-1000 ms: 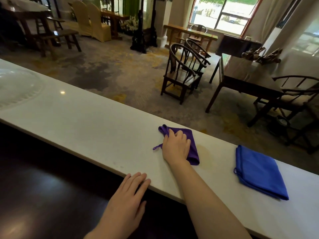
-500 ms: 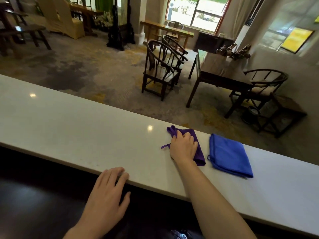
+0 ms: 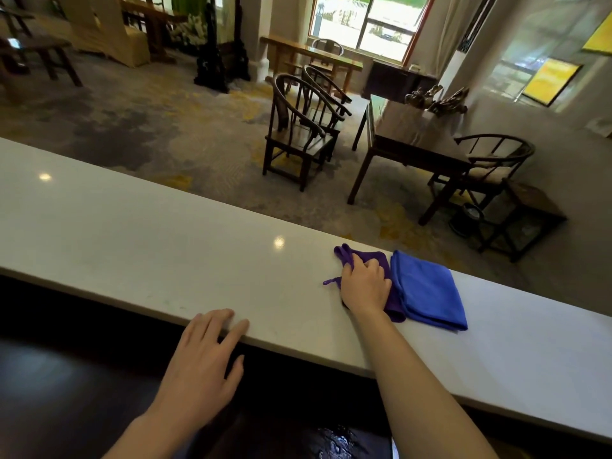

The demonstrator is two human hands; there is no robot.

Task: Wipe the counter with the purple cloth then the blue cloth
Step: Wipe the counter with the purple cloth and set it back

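Crumpled purple cloth [image 3: 381, 260] touches folded blue cloth [image 3: 427, 289] on the white counter [image 3: 165, 246]

Looks like a hotel lounge or teahouse-style restaurant, seen from behind a long white stone bar counter [image 3: 132, 233] under both hands. Beyond the right hand: dark wood horseshoe-back chairs [image 3: 299, 127] w/ a matching dark table [image 3: 410, 140], another armchair [image 3: 493, 164] farther right. Patterned grey-and-yellow carpet [image 3: 165, 134] past the counter, across the whole floor. Far ahead of the left hand: chairs in fabric covers [image 3: 109, 31], banquet style, and more wood benches. Big window [image 3: 371, 21] w/ curtains at the back, a wood desk below it. Public dining/reception setting, not a home.
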